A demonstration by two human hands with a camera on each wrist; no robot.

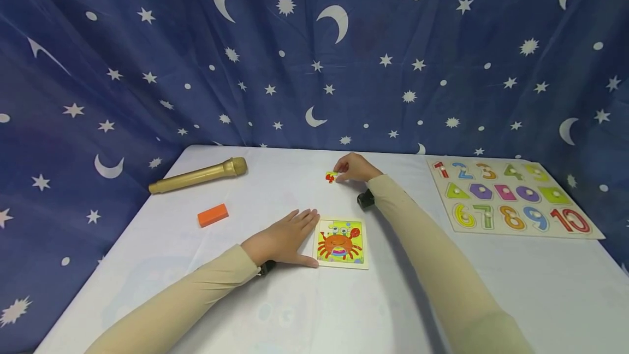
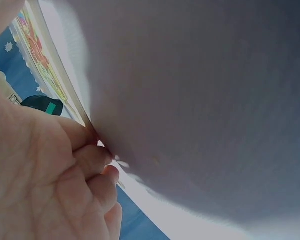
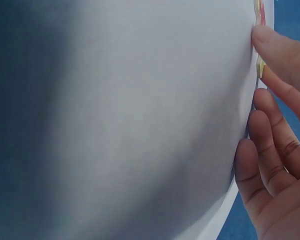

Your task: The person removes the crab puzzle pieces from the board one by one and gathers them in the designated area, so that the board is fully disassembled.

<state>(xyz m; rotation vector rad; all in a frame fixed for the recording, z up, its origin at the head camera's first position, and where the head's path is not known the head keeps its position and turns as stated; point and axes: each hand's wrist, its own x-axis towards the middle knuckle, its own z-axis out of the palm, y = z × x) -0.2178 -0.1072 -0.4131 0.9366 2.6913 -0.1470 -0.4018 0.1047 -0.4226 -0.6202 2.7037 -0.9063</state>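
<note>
A square wooden crab puzzle [image 1: 340, 245] lies flat on the white table, its orange crab face up. My left hand [image 1: 287, 238] rests beside it with fingers extended, thumb and fingertips at the frame's left edge. In the left wrist view, the fingers [image 2: 92, 160] come right up to the side of the puzzle frame [image 2: 65, 70]. Farther back, my right hand [image 1: 357, 168] pinches a small red and yellow puzzle piece [image 1: 330, 177] by its right side. The right wrist view has the thumb [image 3: 277, 47] and forefinger at that piece, with the other fingers curved against the tabletop.
A gold microphone [image 1: 199, 175] lies at the back left, and an orange block [image 1: 213, 215] sits nearer, left of my left hand. On the right is a wooden number and shape board [image 1: 511, 198]. A blue star-and-moon curtain [image 1: 314, 70] hangs behind the table.
</note>
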